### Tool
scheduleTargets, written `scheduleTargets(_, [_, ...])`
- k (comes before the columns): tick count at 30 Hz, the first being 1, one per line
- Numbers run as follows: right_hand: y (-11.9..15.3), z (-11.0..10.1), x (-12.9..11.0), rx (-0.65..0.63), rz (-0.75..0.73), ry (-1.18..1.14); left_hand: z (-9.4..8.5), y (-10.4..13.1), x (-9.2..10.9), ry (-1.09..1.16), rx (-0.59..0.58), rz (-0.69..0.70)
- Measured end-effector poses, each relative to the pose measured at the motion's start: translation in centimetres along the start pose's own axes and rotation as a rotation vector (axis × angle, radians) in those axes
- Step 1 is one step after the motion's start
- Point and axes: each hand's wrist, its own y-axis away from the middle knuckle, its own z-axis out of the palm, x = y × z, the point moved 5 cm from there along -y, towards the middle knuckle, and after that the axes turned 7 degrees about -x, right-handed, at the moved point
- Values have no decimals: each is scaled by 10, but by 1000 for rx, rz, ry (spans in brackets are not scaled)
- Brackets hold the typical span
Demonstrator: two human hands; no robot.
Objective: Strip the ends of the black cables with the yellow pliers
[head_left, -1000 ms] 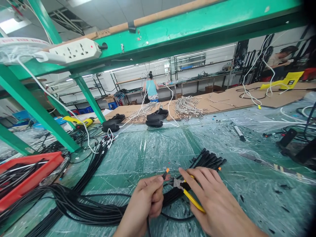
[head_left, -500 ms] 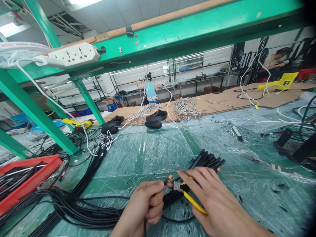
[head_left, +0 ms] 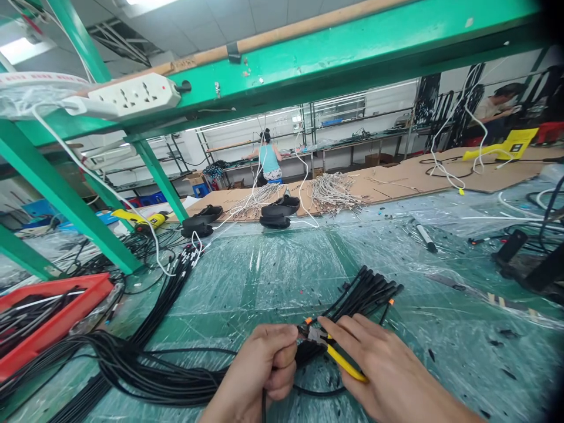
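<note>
Two bare hands work at lower centre of the frame: the left hand (head_left: 268, 367) has its grip closed on a black cable (head_left: 264, 405), the right hand (head_left: 374, 361) clasps yellow-handled pliers (head_left: 346, 363) near an orange tip (head_left: 308, 321). Bundled black cables (head_left: 163, 382) lie on the bench (head_left: 273, 279), lower left.

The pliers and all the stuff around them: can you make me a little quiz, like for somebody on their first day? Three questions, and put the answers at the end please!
1. Multiple choice: what is the right hand holding?
A) a spoon
B) the pliers
C) a hammer

2. True or false: the white power strip is up on the green beam.

3. Fill in the blank: the tray at the left edge of the picture is coloured ____.

Key:
1. B
2. True
3. Red
</note>
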Motion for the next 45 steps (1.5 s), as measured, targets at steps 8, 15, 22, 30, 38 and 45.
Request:
scheduleTargets(8, [-2, -2, -18, -404, 234, -974, 3, -3, 2, -143, 62, 119])
scheduleTargets(15, [-1, -4, -9, 4, 117, -256, -3, -1, 2, -193, 131, 69])
scheduleTargets(22, [1, -8, -8, 136, 38, 59, -1, -3, 2, -329, 142, 86])
scheduleTargets(30, [-2, -6, -9, 119, 3, 175, 4, 3, 7, -620, 196, 127])
scheduleTargets(38, [0, 3, -5, 53, -48, 195, 3, 3, 6, -643, 181, 147])
scheduleTargets(45, [-3, 0, -9, -122, 58, -218, 2, 1, 5, -533, 197, 166])
